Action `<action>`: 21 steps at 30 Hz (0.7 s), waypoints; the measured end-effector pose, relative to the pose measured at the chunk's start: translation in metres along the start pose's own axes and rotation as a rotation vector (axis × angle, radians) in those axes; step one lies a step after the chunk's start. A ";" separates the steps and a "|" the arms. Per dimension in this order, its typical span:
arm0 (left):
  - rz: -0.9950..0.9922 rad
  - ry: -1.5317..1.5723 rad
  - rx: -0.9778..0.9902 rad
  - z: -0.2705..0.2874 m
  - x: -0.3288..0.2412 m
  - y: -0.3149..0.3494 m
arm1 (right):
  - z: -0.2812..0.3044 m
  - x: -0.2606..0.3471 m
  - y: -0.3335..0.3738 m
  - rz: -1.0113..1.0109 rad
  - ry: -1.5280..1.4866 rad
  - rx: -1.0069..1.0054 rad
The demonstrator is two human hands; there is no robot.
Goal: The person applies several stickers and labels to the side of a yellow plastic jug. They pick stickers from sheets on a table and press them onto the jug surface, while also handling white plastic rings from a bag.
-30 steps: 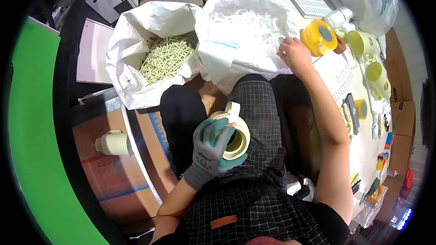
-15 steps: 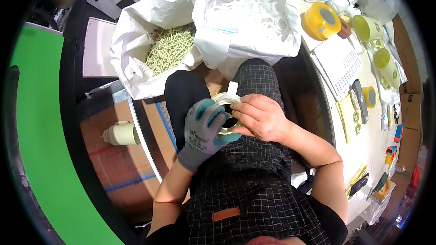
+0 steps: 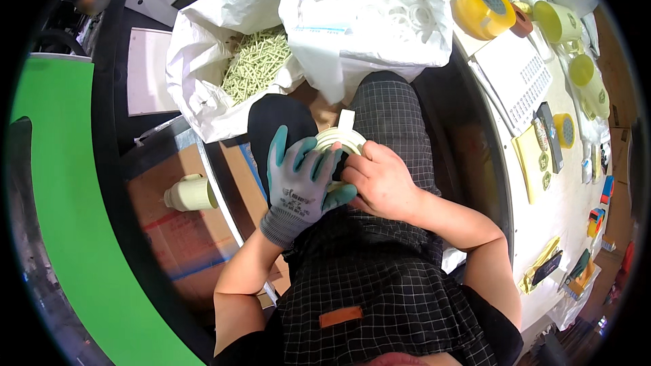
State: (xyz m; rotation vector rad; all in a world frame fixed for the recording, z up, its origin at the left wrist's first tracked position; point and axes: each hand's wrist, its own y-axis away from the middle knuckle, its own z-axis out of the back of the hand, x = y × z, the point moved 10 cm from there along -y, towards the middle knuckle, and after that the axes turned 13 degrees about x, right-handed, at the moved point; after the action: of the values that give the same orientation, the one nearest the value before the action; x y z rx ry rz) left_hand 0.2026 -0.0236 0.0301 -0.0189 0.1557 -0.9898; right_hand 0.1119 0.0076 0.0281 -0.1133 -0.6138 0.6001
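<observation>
Over my lap is a pale yellow-green round piece (image 3: 347, 137) with an open middle, and a white tab (image 3: 346, 120) stands out from its far side. My left hand (image 3: 298, 179), in a grey glove with green fingertips, holds the piece's left side. Its thumb is on the near side, and its outer fingers are stretched and spread. My bare right hand (image 3: 384, 184) grips the right side, with bent fingers reaching into the middle. The fingers hide much of the near rim.
Ahead stand a white sack of pale green sticks (image 3: 256, 64) and a white sack of clear rings (image 3: 373, 13). At left, a pale green cup (image 3: 191, 193) lies on a carton. The right-hand table (image 3: 502, 230) carries tape rolls (image 3: 485, 9), sheets (image 3: 519, 85) and more cups (image 3: 558, 22).
My left fingers have straightened and spread from a curled hold around the piece. My right hand stays at its right side, with the fingers more bent. The whole view has shifted slightly.
</observation>
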 end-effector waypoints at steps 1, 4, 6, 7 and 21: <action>0.001 -0.031 0.008 0.000 -0.002 -0.001 | 0.000 -0.002 0.002 0.008 0.005 -0.006; -0.020 -0.025 0.068 0.001 -0.004 -0.009 | 0.005 -0.002 0.005 0.035 0.044 -0.073; 0.001 -0.050 0.123 0.002 -0.003 -0.014 | 0.007 -0.001 0.006 0.041 0.057 -0.105; 0.010 -0.061 0.148 0.004 -0.003 -0.018 | 0.008 -0.002 0.007 0.041 0.057 -0.102; -0.110 -0.086 0.314 -0.001 0.004 -0.071 | 0.002 -0.012 0.009 -0.015 0.067 0.044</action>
State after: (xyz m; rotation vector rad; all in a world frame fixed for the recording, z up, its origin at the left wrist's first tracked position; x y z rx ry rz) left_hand 0.1454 -0.0656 0.0348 0.2196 -0.0816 -1.1126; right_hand 0.0981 0.0078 0.0214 -0.0870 -0.5361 0.5926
